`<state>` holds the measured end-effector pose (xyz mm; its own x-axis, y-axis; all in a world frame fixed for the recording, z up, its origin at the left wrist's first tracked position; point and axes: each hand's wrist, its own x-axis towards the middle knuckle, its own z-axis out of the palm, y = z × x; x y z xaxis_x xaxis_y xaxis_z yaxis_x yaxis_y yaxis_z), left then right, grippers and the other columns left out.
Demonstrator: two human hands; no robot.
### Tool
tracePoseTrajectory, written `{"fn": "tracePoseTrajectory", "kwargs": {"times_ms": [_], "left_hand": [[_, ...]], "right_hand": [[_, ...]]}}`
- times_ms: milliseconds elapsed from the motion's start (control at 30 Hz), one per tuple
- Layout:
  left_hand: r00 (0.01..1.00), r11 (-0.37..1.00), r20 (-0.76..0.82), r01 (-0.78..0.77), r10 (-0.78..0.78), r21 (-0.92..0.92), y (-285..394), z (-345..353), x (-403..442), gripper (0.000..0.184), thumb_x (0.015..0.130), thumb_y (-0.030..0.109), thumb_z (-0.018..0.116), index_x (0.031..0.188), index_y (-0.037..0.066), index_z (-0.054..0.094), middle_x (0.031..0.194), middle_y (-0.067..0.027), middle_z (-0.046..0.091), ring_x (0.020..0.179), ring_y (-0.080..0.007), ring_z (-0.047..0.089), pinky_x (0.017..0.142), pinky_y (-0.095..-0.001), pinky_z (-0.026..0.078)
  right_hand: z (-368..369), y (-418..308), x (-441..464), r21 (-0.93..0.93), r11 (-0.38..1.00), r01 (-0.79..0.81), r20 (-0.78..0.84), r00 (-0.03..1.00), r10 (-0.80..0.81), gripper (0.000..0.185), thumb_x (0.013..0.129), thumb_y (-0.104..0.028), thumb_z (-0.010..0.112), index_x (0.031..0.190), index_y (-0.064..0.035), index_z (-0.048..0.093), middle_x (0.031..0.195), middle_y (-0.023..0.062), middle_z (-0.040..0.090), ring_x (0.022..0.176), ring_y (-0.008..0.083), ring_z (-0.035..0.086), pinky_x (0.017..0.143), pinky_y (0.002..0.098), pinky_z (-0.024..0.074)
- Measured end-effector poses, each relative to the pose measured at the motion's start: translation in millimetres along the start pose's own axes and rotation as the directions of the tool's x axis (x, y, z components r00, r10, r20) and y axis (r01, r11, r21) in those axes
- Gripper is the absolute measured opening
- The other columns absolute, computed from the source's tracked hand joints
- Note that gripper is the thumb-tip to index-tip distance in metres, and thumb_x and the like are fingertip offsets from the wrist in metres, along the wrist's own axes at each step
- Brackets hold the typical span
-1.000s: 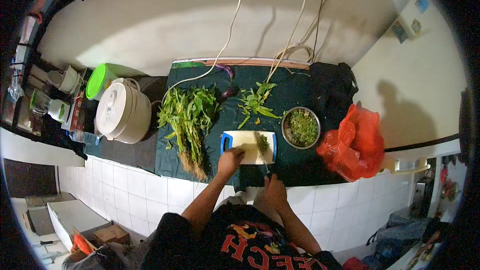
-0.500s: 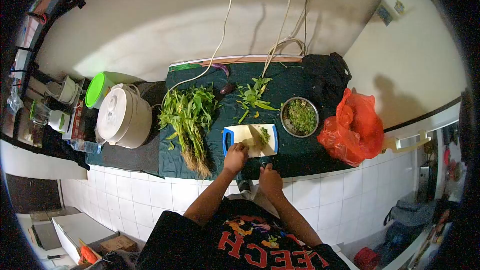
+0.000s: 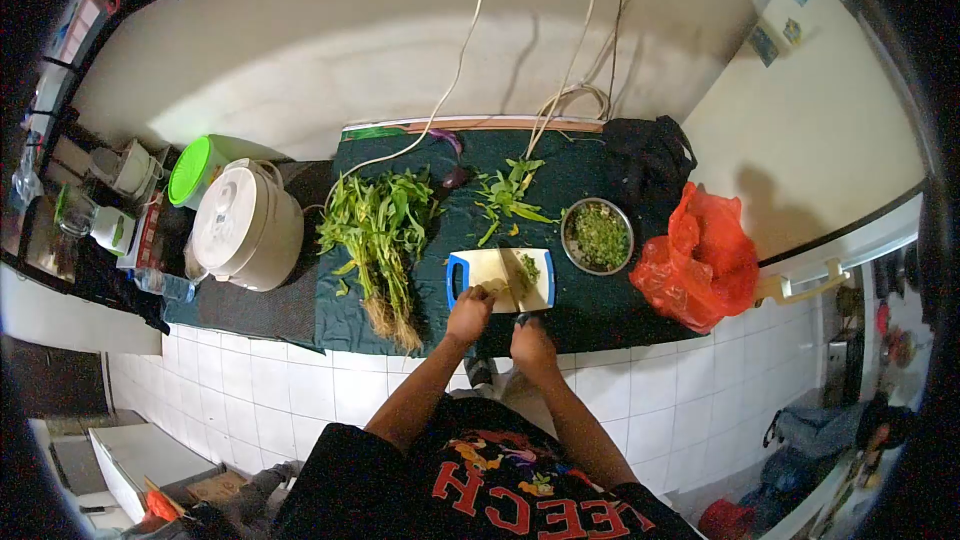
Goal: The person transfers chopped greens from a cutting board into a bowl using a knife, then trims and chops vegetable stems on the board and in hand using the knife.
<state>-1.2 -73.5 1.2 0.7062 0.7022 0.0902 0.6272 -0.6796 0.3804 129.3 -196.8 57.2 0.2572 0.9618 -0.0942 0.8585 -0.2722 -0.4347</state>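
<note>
A white cutting board (image 3: 486, 265) with a blue rim lies near the table's front edge. My right hand (image 3: 533, 343) is closed around the dark handle of a knife, and its blade (image 3: 514, 278) stands across the board. Chopped greens (image 3: 529, 268) lie on the board just right of the blade. On the board's left part, my left hand (image 3: 470, 312) has its fingers bent and pressed together beside the blade; what they hold is too small to make out. Right of the board is a metal bowl (image 3: 627, 253) with chopped greens inside.
Leafy greens with roots (image 3: 385, 230) lie left of the board. Loose leaves (image 3: 511, 190) and an eggplant (image 3: 455, 177) are behind it. A red plastic bag (image 3: 700, 260) stands at the right, a white rice cooker (image 3: 245, 225) at the left. Cables (image 3: 455, 75) hang down the wall.
My right hand and the knife have shifted slightly toward the board, with the blade now more upright. My left hand stays at nearly the same spot. The camera view has tilted a little.
</note>
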Motion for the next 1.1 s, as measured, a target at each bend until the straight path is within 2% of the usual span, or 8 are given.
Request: {"fn": "tracePoseTrajectory", "kwargs": {"times_ms": [67, 233, 400, 633, 833, 933, 1033, 1100], "left_hand": [[1.000, 1.000, -0.018, 0.006, -0.006, -0.003, 2, -1, -1, 0.031, 0.080, 0.009, 0.053, 0.108, 0.006, 0.066, 0.099, -0.0125, 0.063, 0.095, -0.0306, 0.059, 0.085, -0.0394, 0.049], [0.999, 0.999, -0.036, 0.026, -0.025, 0.020, 4, -3, 0, 0.029, 0.080, 0.009, 0.052, 0.106, 0.006, 0.066, 0.096, -0.0135, 0.063, 0.095, -0.0320, 0.059, 0.084, -0.0404, 0.049], [0.992, 0.994, 0.094, 0.095, -0.089, -0.061, 7, -12, 9, 0.027, 0.079, 0.010, 0.054, 0.101, 0.006, 0.068, 0.094, -0.0157, 0.063, 0.095, -0.0334, 0.060, 0.085, -0.0431, 0.049], [0.997, 0.996, -0.017, 0.078, -0.078, -0.033, 3, -3, 8, 0.021, 0.078, 0.010, 0.056, 0.094, 0.006, 0.069, 0.091, -0.0147, 0.063, 0.092, -0.0329, 0.061, 0.083, -0.0421, 0.049], [0.996, 0.996, -0.013, 0.083, -0.083, 0.019, 0, -7, 7, 0.017, 0.077, 0.012, 0.056, 0.088, 0.006, 0.069, 0.090, -0.0136, 0.064, 0.090, -0.0312, 0.063, 0.083, -0.0412, 0.050], [0.992, 0.992, 0.016, 0.128, -0.127, -0.011, 4, -16, 6, 0.015, 0.077, 0.013, 0.057, 0.083, 0.007, 0.068, 0.087, -0.0127, 0.065, 0.089, -0.0304, 0.063, 0.079, -0.0416, 0.051], [0.974, 0.975, 0.033, 0.224, -0.223, -0.008, 5, -18, 11, 0.014, 0.077, 0.016, 0.059, 0.079, 0.007, 0.068, 0.085, -0.0123, 0.066, 0.087, -0.0303, 0.063, 0.074, -0.0425, 0.053], [0.937, 0.935, 0.023, 0.349, -0.348, -0.071, 8, -22, 11, 0.014, 0.076, 0.020, 0.061, 0.077, 0.008, 0.069, 0.083, -0.0131, 0.066, 0.085, -0.0313, 0.063, 0.071, -0.0432, 0.054]], "right_hand": [[11, 4, -6, -0.076, 0.984, 0.160, -0.059, 0.985, -0.165, 0.029, 0.095, -0.026, 0.050, 0.091, 0.0031, 0.053, 0.072, 0.0245, 0.063, 0.067, 0.0405, 0.065, 0.058, 0.0470, 0.0529], [2, -13, 26, 0.122, 0.969, -0.214, 0.021, 0.977, 0.213, 0.029, 0.095, -0.024, 0.049, 0.093, 0.0046, 0.052, 0.080, 0.0282, 0.064, 0.073, 0.0401, 0.066, 0.062, 0.0466, 0.0532], [13, -18, 6, 0.066, 0.982, -0.176, 0.055, 0.983, 0.173, 0.034, 0.095, -0.025, 0.048, 0.098, 0.0084, 0.050, 0.082, 0.0285, 0.064, 0.077, 0.0444, 0.065, 0.068, 0.0501, 0.0533], [-19, -25, 33, 0.081, 0.979, -0.186, 0.188, 0.968, 0.168, 0.037, 0.097, -0.027, 0.043, 0.099, 0.0089, 0.051, 0.084, 0.0320, 0.063, 0.084, 0.0474, 0.063, 0.074, 0.0528, 0.0513], [29, -17, 10, 0.108, 0.955, -0.276, 0.108, 0.958, 0.265, 0.037, 0.096, -0.027, 0.044, 0.100, 0.0093, 0.051, 0.080, 0.0304, 0.064, 0.082, 0.0456, 0.064, 0.073, 0.0528, 0.0519], [14, -21, 28, 0.138, 0.936, -0.323, 0.152, 0.941, 0.302, 0.036, 0.096, -0.026, 0.045, 0.093, 0.0085, 0.056, 0.078, 0.0304, 0.063, 0.079, 0.0459, 0.064, 0.072, 0.0522, 0.0522], [-9, -29, 27, 0.088, 0.990, -0.106, 0.131, 0.987, 0.094, 0.038, 0.097, -0.028, 0.043, 0.094, 0.0084, 0.056, 0.086, 0.0321, 0.063, 0.082, 0.0469, 0.064, 0.072, 0.0527, 0.0517], [9, -30, 13, 0.108, 0.966, -0.237, 0.136, 0.966, 0.221, 0.038, 0.097, -0.028, 0.043, 0.098, 0.0086, 0.054, 0.087, 0.0320, 0.063, 0.083, 0.0472, 0.063, 0.073, 0.0529, 0.0515]]}}
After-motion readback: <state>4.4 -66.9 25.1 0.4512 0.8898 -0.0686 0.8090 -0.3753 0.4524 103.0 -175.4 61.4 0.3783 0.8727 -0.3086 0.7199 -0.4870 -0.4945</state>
